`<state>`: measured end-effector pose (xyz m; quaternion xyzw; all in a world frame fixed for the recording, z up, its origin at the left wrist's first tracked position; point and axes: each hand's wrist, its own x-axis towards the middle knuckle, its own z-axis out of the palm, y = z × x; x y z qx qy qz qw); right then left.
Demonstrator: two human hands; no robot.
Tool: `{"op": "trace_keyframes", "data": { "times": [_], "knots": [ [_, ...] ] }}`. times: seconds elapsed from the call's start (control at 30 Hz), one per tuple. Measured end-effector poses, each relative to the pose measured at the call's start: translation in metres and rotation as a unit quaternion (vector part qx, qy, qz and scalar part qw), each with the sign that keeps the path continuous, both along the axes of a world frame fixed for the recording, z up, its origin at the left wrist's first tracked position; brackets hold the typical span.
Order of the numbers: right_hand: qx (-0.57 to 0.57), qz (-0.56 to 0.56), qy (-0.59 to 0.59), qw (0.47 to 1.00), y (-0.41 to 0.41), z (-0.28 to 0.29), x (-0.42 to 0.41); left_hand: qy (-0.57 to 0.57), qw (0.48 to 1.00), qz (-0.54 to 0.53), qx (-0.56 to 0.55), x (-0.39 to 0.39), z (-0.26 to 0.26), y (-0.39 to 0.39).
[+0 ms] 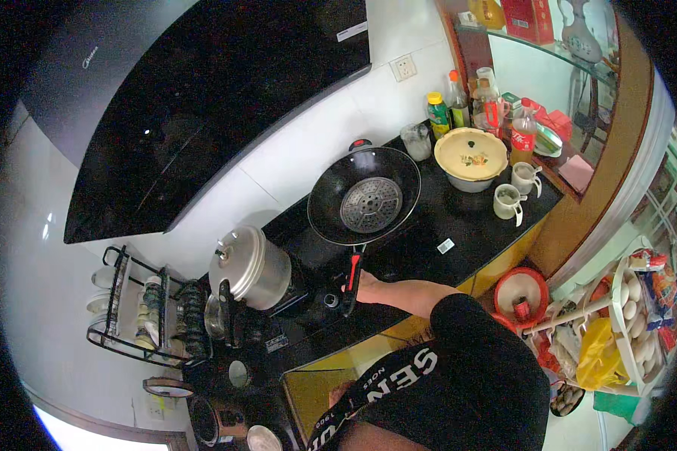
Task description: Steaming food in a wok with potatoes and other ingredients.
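Observation:
A black wok with a pale rim is in front of me, over the black counter. At its middle shows a round metal disc with a holed pattern; whether this is its base or a separate plate, I cannot tell. My right hand is closed around the wok's black and red handle, near the stove knob. A patch of skin low in the view, partly behind the black shirt, may be my left hand; its fingers do not show. Left of the wok stands a silver pressure cooker with a black handle.
A lidded enamel pot, bottles, a glass jar and two mugs stand at the right. A black dish rack is at the left, below the range hood. Beside the counter are a red-rimmed bucket and an egg shelf.

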<state>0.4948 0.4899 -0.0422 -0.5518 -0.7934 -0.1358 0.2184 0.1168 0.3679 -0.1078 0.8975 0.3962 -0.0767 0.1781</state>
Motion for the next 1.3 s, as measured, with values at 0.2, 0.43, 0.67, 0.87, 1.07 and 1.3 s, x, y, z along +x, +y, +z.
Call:
{"op": "trace_keyframes", "data": {
  "times": [0.2, 0.43, 0.67, 0.87, 1.07, 1.3],
  "knots": [
    [-0.041, -0.002, -0.018, 0.999, 0.002, -0.005, 0.009, 0.027, 0.998, -0.028, 0.049, 0.037, 0.035, -0.006],
    [-0.011, 0.042, 0.103, 0.994, -0.009, 0.018, 0.008, -0.043, 0.974, -0.086, 0.203, -0.033, -0.121, 0.006],
    [0.029, 0.076, 0.154, 0.985, -0.009, 0.019, 0.004, -0.139, 0.976, -0.061, 0.155, -0.089, -0.139, -0.075],
    [-0.133, -0.023, 0.204, 0.970, -0.014, -0.003, 0.022, -0.088, 0.967, 0.216, -0.102, 0.047, 0.108, -0.100],
    [-0.055, 0.090, 0.120, 0.987, -0.088, 0.052, -0.044, -0.392, 0.651, 0.592, -0.267, 0.034, 0.139, -0.164],
    [-0.204, 0.415, 0.131, 0.877, -0.208, 0.037, -0.216, -0.555, 0.331, 0.723, -0.245, -0.016, 0.117, -0.299]
  ]
}}
